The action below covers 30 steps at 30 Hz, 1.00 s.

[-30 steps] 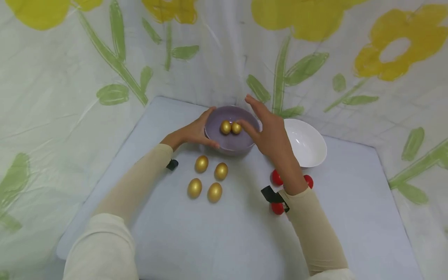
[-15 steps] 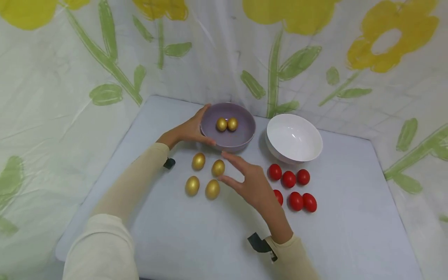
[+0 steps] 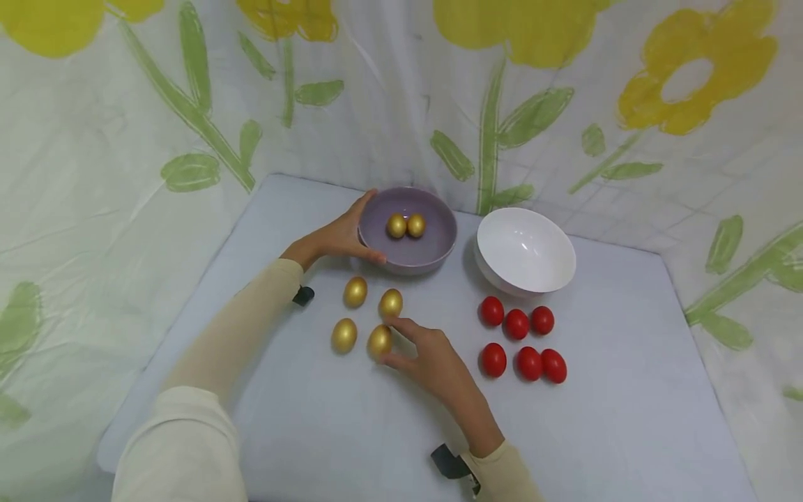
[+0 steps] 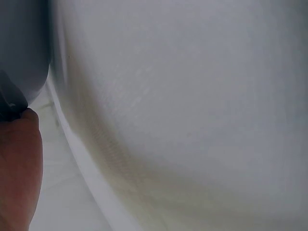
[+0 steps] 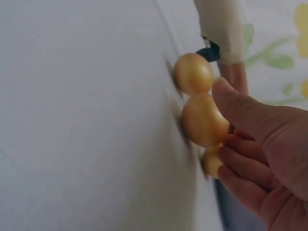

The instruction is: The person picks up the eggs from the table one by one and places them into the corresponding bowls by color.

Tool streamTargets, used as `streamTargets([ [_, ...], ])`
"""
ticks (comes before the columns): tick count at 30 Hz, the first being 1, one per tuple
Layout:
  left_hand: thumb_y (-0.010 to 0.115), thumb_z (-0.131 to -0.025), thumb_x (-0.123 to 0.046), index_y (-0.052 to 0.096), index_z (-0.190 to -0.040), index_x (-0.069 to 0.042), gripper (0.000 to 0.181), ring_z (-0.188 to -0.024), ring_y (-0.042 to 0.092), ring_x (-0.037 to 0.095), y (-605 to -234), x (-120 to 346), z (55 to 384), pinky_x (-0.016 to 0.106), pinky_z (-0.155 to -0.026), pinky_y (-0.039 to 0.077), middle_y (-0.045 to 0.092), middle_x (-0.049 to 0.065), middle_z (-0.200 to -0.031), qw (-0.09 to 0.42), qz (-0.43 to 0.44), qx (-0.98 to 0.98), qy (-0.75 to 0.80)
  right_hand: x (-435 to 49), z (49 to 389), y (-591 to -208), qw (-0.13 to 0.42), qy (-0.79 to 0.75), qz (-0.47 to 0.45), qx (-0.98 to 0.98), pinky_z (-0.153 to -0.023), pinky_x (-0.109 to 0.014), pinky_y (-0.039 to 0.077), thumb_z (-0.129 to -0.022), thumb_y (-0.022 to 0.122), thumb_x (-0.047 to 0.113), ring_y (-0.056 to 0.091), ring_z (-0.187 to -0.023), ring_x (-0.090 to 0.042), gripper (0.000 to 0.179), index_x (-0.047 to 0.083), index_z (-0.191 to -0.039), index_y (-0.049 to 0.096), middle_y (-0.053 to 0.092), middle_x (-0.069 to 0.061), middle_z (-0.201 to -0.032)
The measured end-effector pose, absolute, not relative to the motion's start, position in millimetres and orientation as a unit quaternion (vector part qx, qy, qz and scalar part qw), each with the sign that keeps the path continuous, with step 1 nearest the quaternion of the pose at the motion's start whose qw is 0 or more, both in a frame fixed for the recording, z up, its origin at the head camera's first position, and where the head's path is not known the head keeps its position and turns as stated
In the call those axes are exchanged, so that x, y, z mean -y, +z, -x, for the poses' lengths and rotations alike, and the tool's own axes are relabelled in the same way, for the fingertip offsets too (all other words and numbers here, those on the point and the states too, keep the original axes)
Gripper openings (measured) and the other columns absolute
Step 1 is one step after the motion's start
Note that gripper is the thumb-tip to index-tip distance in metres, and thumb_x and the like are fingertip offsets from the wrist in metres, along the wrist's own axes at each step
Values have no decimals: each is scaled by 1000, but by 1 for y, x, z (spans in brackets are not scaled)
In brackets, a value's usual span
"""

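Note:
My left hand (image 3: 339,236) grips the left side of a purple bowl (image 3: 433,254), its thumb along the near side. Two golden eggs (image 3: 406,226) lie side by side inside. In the left wrist view, the thumb (image 4: 19,168) reaches the bowl's side (image 4: 29,43). Several more golden eggs lie on the table in front of the bowl. My right hand (image 3: 436,362) is at the nearest right-hand golden egg (image 3: 378,341), thumb and forefinger spread on either side of it. In the right wrist view, the thumb (image 5: 240,103) overlaps this golden egg (image 5: 202,120), the other fingers beyond it.
A white bowl (image 3: 525,251) stands right of the purple one. Several red eggs (image 3: 516,324) lie in two rows in front of it. Behind the white table (image 3: 627,390) hangs a curtain (image 3: 389,104) printed with yellow flowers.
My right hand has come out from over the purple bowl, moved toward me, and lowered to the nearest right-hand golden egg. The left hand keeps holding the bowl.

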State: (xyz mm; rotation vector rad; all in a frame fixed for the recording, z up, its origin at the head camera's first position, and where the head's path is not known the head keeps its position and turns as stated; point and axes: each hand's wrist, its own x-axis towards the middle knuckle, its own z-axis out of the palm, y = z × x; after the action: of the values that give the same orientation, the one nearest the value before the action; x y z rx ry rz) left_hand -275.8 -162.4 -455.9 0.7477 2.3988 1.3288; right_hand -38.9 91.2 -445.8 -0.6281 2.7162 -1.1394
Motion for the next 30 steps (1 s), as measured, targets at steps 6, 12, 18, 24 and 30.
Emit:
streamTargets([
  [6, 100, -72, -28, -8, -170, -17, 147, -161, 13, 26, -459, 159, 277, 51, -129, 14, 5, 9, -177, 153, -264, -830, 467, -84, 39, -454, 55, -367, 217, -903, -106, -38, 53, -87, 90, 30, 67, -124, -13, 61, 19, -142, 66, 73, 4, -132],
  [12, 99, -73, -22, -10, -169, -13, 145, -161, 13, 34, -456, 159, 278, 55, -129, 14, 3, 16, -176, 159, -269, -828, 465, -82, 38, -457, 51, -366, 204, -907, -105, -36, 54, -87, 90, 29, 69, -118, -11, 58, 20, -138, 64, 74, 7, -128],
  [18, 100, -73, -31, -10, -170, -23, 147, -161, 13, 27, -457, 160, 280, 52, -129, 15, 4, 7, -177, 141, -274, -833, 459, -83, 37, -456, 46, -374, 202, -904, -103, -35, 55, -86, 91, 29, 69, -116, -8, 56, 20, -134, 63, 74, 8, -127],
  [24, 101, -69, -37, -6, -171, -16, 149, -160, 15, 24, -457, 162, 278, 51, -129, 17, 7, 7, -176, 132, -277, -832, 463, -97, 45, -438, 73, -416, 200, -884, -103, -32, 54, -87, 90, 28, 67, -125, -10, 52, 24, -133, 67, 72, 13, -133],
  [30, 102, -68, -38, -6, -170, -14, 150, -160, 16, 26, -462, 165, 277, 51, -129, 17, 8, 10, -176, 128, -277, -832, 463, -123, 75, -392, 45, -421, 225, -878, -102, -29, 54, -86, 90, 27, 65, -129, -12, 57, 20, -137, 66, 70, 10, -137],
])
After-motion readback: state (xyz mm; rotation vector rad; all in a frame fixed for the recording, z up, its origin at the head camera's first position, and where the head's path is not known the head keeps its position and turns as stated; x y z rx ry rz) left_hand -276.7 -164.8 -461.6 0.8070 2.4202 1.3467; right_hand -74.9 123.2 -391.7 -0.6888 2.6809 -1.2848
